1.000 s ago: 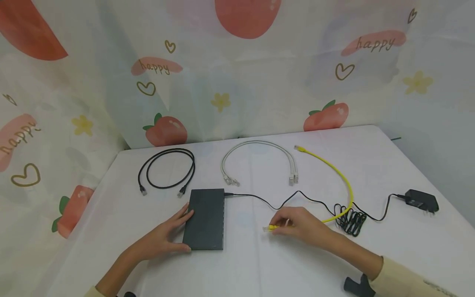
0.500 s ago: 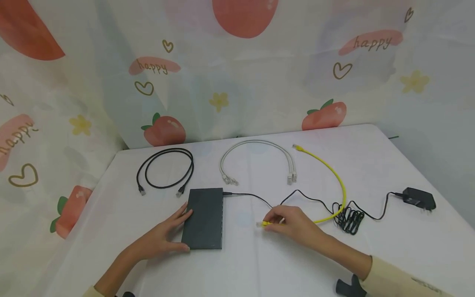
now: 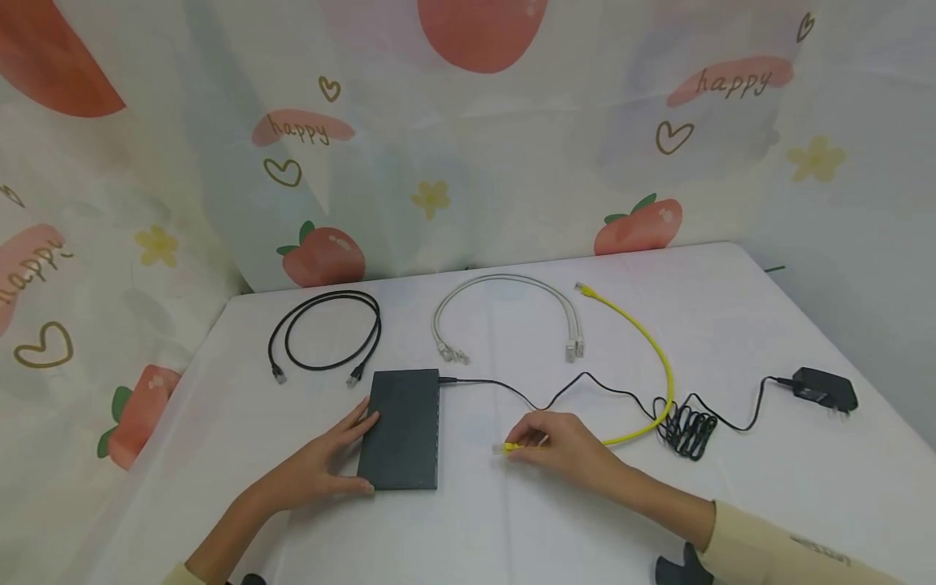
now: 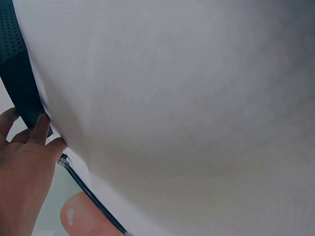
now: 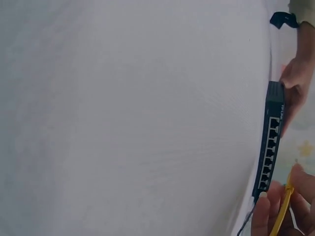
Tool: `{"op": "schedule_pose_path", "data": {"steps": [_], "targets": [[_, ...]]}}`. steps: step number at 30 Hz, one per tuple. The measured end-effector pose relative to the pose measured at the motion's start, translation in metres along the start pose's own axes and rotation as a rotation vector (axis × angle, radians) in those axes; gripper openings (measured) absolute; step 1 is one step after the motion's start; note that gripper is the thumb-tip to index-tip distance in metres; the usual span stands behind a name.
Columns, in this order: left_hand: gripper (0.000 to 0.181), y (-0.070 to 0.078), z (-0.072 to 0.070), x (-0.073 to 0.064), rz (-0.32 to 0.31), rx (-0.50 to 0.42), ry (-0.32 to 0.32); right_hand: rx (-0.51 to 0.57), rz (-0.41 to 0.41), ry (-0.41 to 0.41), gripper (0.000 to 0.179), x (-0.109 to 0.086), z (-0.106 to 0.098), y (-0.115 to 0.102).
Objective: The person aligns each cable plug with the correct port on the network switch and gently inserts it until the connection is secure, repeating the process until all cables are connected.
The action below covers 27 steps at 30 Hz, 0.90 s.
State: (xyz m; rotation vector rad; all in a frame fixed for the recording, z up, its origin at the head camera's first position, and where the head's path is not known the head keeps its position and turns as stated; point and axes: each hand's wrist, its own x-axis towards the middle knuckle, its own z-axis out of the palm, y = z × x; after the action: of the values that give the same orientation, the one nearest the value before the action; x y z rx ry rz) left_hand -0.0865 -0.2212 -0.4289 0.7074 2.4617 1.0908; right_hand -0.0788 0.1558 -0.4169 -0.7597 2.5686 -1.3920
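Note:
A dark network switch [image 3: 400, 431] lies flat on the white tabletop; its row of ports [image 5: 269, 152] shows in the right wrist view. My left hand [image 3: 310, 471] rests against the switch's left side, fingers straight on its edge and thumb at the near corner. To the right of the switch, my right hand [image 3: 570, 451] pinches one end of a yellow network cable [image 3: 661, 349] just behind its clear plug [image 3: 500, 448]. That plug points left, toward the port side, with a gap between them. The cable curves back to its other plug at the table's rear.
A black cable [image 3: 332, 370] lies coiled at back left, and grey cables [image 3: 504, 277] arch behind the switch. A thin power lead [image 3: 504, 385] runs from the switch through a tied bundle [image 3: 687, 433] to a black adapter [image 3: 825, 390] at right.
My right hand has moved left toward the switch, drawing the held end of the yellow cable along. The left hand and switch have stayed in place; the head view shifted slightly.

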Motion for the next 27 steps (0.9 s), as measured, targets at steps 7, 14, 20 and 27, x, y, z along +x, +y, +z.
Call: {"op": "schedule_pose_path", "data": {"steps": [7,14,20,27], "targets": [[0.093,-0.001,0.0,0.0,0.005,0.004,0.002,-0.019,0.018,-0.013,0.011,0.001,0.005,-0.001],[0.093,-0.002,0.001,0.0,0.0,-0.011,0.001,-0.006,-0.014,-0.035,0.01,0.002,0.012,-0.003],[0.092,-0.001,0.001,0.0,0.006,-0.007,0.006,0.013,-0.018,-0.066,0.01,0.004,0.02,-0.004],[0.091,0.003,-0.001,0.0,0.028,0.001,0.005,0.015,-0.04,-0.071,0.011,0.008,0.026,-0.008]]}}
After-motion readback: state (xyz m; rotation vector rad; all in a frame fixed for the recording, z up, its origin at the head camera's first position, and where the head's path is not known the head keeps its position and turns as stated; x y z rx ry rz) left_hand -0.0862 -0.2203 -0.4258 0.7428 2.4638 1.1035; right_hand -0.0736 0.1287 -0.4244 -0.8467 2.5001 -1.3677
